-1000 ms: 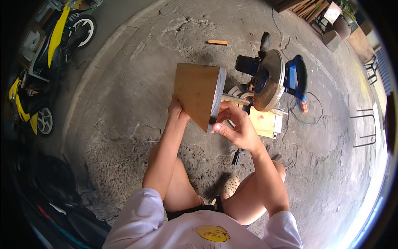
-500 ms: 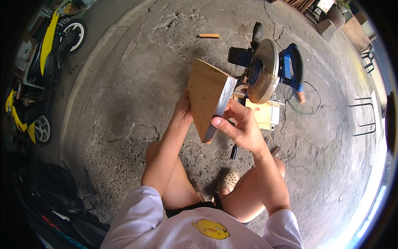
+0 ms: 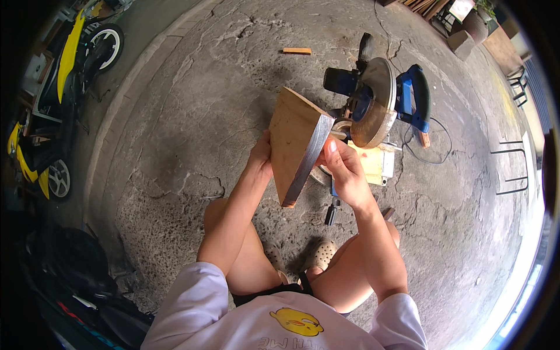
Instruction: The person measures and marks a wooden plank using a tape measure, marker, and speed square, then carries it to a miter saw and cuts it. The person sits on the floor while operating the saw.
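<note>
A wooden board (image 3: 293, 143) with a dark, shiny cut edge hangs tilted in front of me, above the floor. My left hand (image 3: 262, 156) grips its left side, the fingers partly hidden behind it. At the right, along the dark edge, my right hand (image 3: 345, 169) has its fingers curled against the board, the thumb lying up near the upper corner. Just beyond is a blue and black miter saw (image 3: 373, 105) with a round blade guard, and a pale piece of wood (image 3: 368, 160) lies on its base.
A small wood offcut (image 3: 297, 51) lies farther off on the cracked concrete floor. The saw's cable (image 3: 448, 153) loops at the right, near a reddish block (image 3: 424, 139). Yellow and black motorbikes (image 3: 67, 64) stand at the left. Metal legs (image 3: 513, 150) show at far right.
My right thumb has slid up the dark edge toward the upper corner and off its lower part. The board has shifted slightly right and down, with my left hand still on it.
</note>
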A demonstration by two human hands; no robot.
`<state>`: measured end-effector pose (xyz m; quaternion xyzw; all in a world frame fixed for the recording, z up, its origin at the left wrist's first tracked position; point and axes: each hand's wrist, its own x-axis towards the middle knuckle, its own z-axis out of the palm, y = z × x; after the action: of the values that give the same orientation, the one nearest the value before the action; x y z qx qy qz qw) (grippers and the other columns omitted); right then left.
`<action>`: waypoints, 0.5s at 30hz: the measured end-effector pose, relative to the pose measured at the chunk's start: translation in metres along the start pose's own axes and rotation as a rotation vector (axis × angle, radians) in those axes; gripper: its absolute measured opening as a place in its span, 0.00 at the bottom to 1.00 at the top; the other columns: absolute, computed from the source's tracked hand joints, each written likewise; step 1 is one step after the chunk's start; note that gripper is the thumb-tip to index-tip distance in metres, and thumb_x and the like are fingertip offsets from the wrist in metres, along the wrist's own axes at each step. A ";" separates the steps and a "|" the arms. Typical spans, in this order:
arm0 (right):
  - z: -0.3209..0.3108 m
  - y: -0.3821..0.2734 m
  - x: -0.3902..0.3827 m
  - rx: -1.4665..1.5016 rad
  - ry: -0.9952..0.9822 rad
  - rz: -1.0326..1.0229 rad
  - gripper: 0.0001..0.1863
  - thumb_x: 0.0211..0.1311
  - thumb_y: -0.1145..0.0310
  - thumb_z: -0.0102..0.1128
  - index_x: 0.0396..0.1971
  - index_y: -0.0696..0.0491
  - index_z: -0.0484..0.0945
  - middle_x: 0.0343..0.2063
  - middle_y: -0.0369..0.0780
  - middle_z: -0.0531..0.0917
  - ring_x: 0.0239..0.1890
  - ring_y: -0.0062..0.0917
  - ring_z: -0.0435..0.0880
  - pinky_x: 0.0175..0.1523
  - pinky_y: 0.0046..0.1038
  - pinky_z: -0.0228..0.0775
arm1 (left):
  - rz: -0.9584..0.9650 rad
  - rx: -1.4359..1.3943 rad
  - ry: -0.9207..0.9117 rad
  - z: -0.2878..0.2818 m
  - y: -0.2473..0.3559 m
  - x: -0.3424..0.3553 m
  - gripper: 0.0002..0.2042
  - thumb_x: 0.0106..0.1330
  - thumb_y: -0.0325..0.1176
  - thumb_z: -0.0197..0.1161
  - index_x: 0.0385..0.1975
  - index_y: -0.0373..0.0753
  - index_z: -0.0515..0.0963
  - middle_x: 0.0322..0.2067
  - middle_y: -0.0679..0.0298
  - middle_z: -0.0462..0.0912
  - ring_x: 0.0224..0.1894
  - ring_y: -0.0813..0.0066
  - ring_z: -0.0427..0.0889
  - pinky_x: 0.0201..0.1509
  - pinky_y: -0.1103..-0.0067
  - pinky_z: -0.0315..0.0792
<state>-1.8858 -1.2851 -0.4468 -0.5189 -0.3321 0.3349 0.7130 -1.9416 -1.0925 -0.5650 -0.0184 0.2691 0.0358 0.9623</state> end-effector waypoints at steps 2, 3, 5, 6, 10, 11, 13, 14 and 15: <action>0.001 0.000 -0.001 -0.015 0.008 0.004 0.24 0.84 0.54 0.39 0.40 0.58 0.77 0.35 0.38 0.82 0.40 0.23 0.81 0.51 0.28 0.75 | 0.020 0.066 0.006 -0.001 -0.001 -0.002 0.22 0.84 0.44 0.38 0.55 0.30 0.71 0.43 0.49 0.83 0.40 0.60 0.88 0.41 0.65 0.87; 0.001 0.000 -0.001 -0.014 0.001 0.002 0.23 0.84 0.54 0.39 0.41 0.58 0.77 0.36 0.38 0.82 0.41 0.23 0.81 0.51 0.29 0.75 | 0.029 0.100 0.009 -0.001 -0.001 -0.003 0.22 0.84 0.44 0.37 0.55 0.30 0.71 0.44 0.49 0.82 0.41 0.60 0.88 0.40 0.65 0.86; 0.004 0.000 0.001 -0.004 -0.024 -0.008 0.23 0.84 0.54 0.39 0.43 0.58 0.77 0.38 0.39 0.82 0.42 0.23 0.81 0.53 0.29 0.74 | -0.053 0.007 -0.208 -0.016 0.008 0.000 0.23 0.84 0.43 0.35 0.62 0.30 0.67 0.54 0.44 0.79 0.52 0.55 0.85 0.52 0.60 0.84; 0.006 0.002 0.002 0.022 -0.038 -0.011 0.21 0.84 0.56 0.40 0.46 0.59 0.76 0.40 0.39 0.82 0.44 0.23 0.81 0.55 0.30 0.74 | -0.070 -0.005 -0.305 -0.025 0.012 0.002 0.24 0.84 0.43 0.35 0.64 0.30 0.66 0.56 0.43 0.78 0.54 0.53 0.84 0.55 0.59 0.84; 0.009 -0.002 0.002 0.102 -0.089 -0.041 0.19 0.81 0.62 0.48 0.61 0.58 0.71 0.53 0.40 0.78 0.55 0.27 0.78 0.63 0.34 0.69 | -0.026 0.234 -0.571 -0.016 0.008 -0.005 0.26 0.83 0.45 0.37 0.65 0.28 0.66 0.57 0.38 0.77 0.55 0.51 0.84 0.56 0.57 0.84; 0.008 -0.004 0.000 0.116 -0.097 -0.050 0.22 0.79 0.64 0.51 0.66 0.58 0.68 0.57 0.41 0.76 0.59 0.28 0.77 0.65 0.35 0.68 | 0.034 0.435 -0.560 0.011 -0.002 -0.022 0.27 0.82 0.46 0.38 0.64 0.27 0.67 0.57 0.38 0.77 0.54 0.51 0.84 0.54 0.57 0.85; 0.010 -0.003 -0.001 -0.062 -0.128 -0.125 0.31 0.73 0.68 0.60 0.72 0.56 0.62 0.63 0.43 0.72 0.63 0.31 0.73 0.68 0.37 0.65 | 0.100 0.436 -0.744 0.011 -0.003 -0.017 0.27 0.80 0.46 0.43 0.63 0.25 0.69 0.53 0.39 0.79 0.54 0.51 0.85 0.50 0.60 0.87; 0.013 -0.002 0.001 -0.144 -0.151 -0.165 0.37 0.69 0.71 0.64 0.75 0.55 0.59 0.66 0.43 0.70 0.66 0.32 0.72 0.70 0.38 0.63 | 0.142 0.434 -0.831 0.010 0.001 -0.017 0.28 0.79 0.46 0.45 0.62 0.24 0.69 0.52 0.39 0.81 0.53 0.51 0.85 0.48 0.61 0.88; 0.015 0.002 0.003 -0.175 -0.170 -0.172 0.49 0.59 0.73 0.73 0.77 0.53 0.55 0.69 0.44 0.66 0.67 0.35 0.70 0.72 0.40 0.62 | 0.182 0.449 -0.712 -0.009 0.013 -0.012 0.27 0.79 0.46 0.46 0.62 0.25 0.69 0.52 0.40 0.81 0.54 0.52 0.85 0.48 0.62 0.89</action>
<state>-1.8967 -1.2741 -0.4450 -0.5182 -0.4625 0.2853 0.6604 -1.9578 -1.0812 -0.5669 0.2286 -0.0779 0.0655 0.9682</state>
